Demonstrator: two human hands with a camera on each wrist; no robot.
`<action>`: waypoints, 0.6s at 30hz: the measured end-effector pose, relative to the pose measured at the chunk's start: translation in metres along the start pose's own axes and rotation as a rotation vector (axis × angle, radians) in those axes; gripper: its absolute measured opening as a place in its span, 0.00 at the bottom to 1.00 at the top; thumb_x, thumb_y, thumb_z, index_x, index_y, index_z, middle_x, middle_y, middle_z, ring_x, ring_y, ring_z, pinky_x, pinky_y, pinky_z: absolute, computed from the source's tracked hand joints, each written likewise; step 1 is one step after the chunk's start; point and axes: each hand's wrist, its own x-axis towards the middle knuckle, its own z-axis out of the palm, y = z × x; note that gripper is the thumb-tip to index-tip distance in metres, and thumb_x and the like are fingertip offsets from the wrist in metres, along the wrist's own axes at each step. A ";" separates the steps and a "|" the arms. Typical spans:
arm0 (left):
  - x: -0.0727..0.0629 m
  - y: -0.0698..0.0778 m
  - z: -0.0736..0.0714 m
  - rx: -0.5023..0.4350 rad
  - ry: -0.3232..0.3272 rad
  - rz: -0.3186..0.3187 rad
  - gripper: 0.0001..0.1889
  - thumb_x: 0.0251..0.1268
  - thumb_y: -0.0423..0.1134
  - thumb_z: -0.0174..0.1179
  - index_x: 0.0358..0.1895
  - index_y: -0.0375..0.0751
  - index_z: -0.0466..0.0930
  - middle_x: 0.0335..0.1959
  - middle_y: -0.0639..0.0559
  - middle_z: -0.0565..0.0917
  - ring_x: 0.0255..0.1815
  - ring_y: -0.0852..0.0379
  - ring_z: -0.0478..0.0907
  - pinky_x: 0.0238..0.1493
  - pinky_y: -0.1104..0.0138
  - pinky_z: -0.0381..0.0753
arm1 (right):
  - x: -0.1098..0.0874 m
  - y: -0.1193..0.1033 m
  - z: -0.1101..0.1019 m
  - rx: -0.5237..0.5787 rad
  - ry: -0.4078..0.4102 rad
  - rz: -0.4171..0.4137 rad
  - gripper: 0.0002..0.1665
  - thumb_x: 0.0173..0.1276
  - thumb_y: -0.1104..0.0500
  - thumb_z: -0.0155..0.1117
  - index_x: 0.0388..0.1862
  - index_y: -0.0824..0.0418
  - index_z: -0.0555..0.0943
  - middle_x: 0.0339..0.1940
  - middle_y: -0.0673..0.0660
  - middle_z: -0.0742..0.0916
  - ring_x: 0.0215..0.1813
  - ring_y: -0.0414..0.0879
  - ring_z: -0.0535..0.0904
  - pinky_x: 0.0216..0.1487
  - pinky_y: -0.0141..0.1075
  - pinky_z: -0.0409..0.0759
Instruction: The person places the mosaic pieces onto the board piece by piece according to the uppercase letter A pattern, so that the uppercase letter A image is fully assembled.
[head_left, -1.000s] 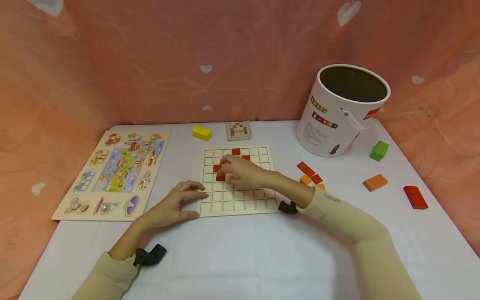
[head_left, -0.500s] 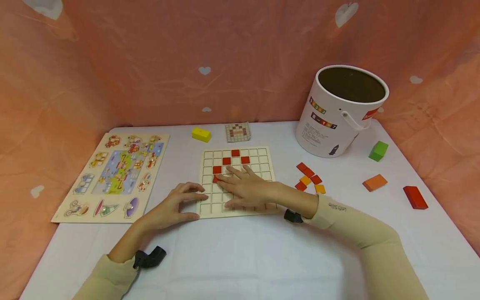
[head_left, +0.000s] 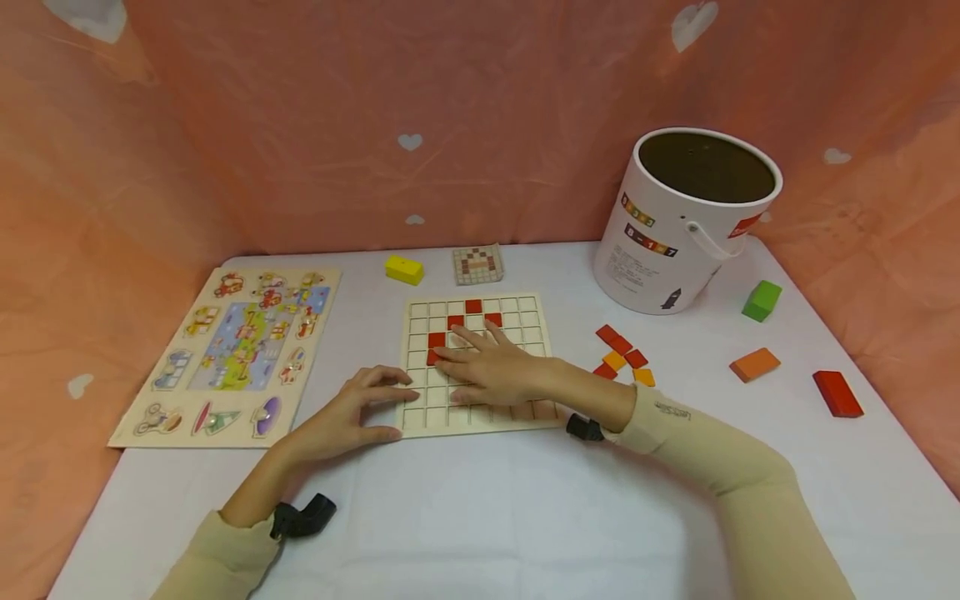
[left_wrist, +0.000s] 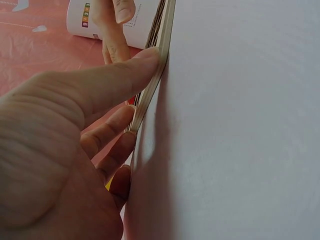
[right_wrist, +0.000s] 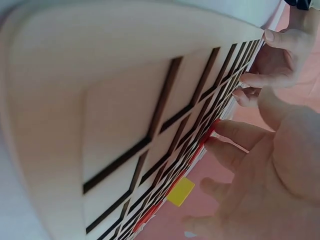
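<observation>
Pale wood makes up the gridded board [head_left: 435, 417], which lies flat on white cloth [head_left: 480, 517] with five red tiles [head_left: 473, 306] showing in its squares. They sit at 12 o'clock, just past 12, 11, 10 and near 9 on the grid. The right hand [head_left: 495, 371] lies over the middle of the board, fingers spread and nearly straight, grasping nothing; two fingertips touch the red tile near 9 o'clock. At the board's 8 o'clock corner the left hand [head_left: 345, 417] is loosely bowed and well parted, thumb and fingertips against the edge without wrapping round it. Around the board, a small grid card [head_left: 478, 264] lies at 12 o'clock and a yellow block [head_left: 404, 269] at 11. Loose tiles [head_left: 636, 358], red and orange, cluster at 3, near the right forearm. Farther out, a white bucket [head_left: 652, 258] stands at 2, a green block [head_left: 762, 300] between 2 and 3, an orange block [head_left: 755, 364] at 3, and a red block [head_left: 838, 393] just past it. A picture puzzle [head_left: 178, 398] lies at 9.
</observation>
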 end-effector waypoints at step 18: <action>-0.001 -0.001 0.001 -0.019 0.009 0.005 0.24 0.57 0.37 0.73 0.59 0.44 0.82 0.65 0.49 0.71 0.69 0.44 0.60 0.66 0.42 0.54 | -0.057 0.056 -0.006 0.421 0.209 0.043 0.31 0.73 0.58 0.62 0.72 0.65 0.70 0.77 0.65 0.65 0.79 0.64 0.52 0.73 0.63 0.46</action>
